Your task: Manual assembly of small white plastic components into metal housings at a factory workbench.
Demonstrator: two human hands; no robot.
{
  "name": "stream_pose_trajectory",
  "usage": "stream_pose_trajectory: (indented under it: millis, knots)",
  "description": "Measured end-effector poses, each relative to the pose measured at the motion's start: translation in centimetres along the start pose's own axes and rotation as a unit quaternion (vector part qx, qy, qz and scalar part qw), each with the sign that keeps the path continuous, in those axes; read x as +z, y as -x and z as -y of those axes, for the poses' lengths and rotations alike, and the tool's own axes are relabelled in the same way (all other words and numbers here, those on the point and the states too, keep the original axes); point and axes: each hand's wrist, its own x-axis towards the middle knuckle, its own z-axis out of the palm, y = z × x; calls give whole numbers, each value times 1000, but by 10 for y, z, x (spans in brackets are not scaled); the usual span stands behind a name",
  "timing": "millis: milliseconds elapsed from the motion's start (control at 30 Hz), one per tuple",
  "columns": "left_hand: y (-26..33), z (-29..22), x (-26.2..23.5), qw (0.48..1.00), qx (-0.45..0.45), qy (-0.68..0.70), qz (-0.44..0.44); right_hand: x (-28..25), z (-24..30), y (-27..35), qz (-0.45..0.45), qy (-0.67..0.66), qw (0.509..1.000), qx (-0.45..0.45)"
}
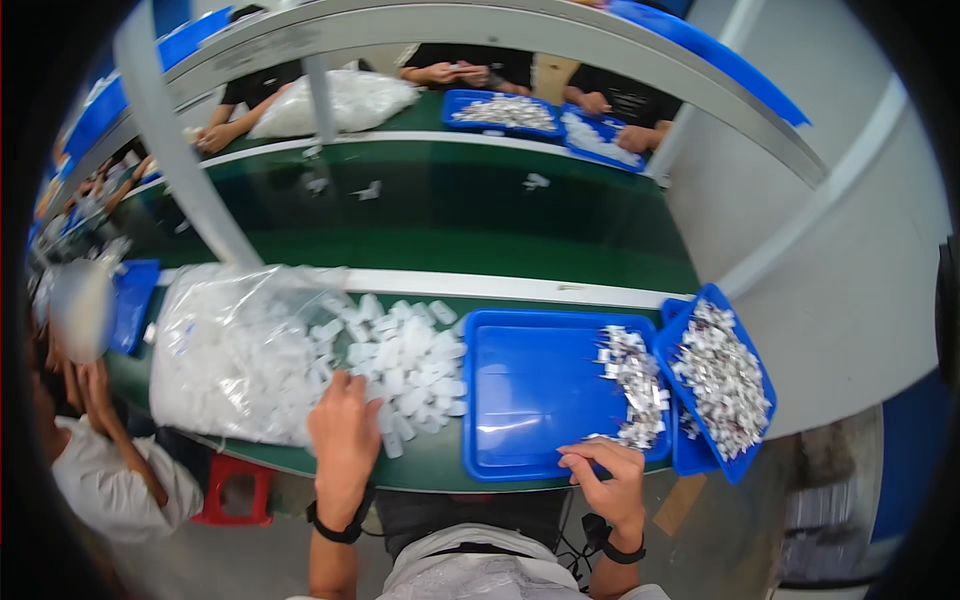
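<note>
The left hand [345,432] rests flat, fingers loose, on a pile of white plastic pieces [405,365] spilling from a clear bag [230,345] on the green tabletop [430,465]. The right hand [608,478] pinches the near edge of a blue tray [530,385], its grip closed on a small silver part [590,452]. Picking one white piece cleanly, without dragging its neighbours, seems the careful way here.

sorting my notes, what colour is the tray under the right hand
Blue, a bright solid blue tray under the right hand, clearest in the head view.
</note>
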Motion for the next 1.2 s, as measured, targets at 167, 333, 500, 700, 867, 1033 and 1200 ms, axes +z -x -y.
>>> stream_pose_trajectory:
  millis: [167,333,500,700,867,1033,1200]
  knots:
    - [-2,22,14,1000,-14,-20,-10,-40,-9,1,-83,38,994,51]
    - [-9,23,15,1000,3,7,-17,-75,-25,-2,-181,199,958,104]
    - [-3,32,17,999,-19,36,-23,-75,-26,-25,-88,309,943,89]
    - [0,21,6,996,44,59,-55,-64,-37,-96,-2,363,931,-42]
    - [6,14,-3,991,19,121,-58,-39,-76,-136,94,405,906,-81]
    - [17,7,-14,958,12,280,-61,-38,-84,-145,179,410,893,-43]
    - [20,-15,-27,834,-68,547,-20,-39,-79,-138,94,319,937,-102]
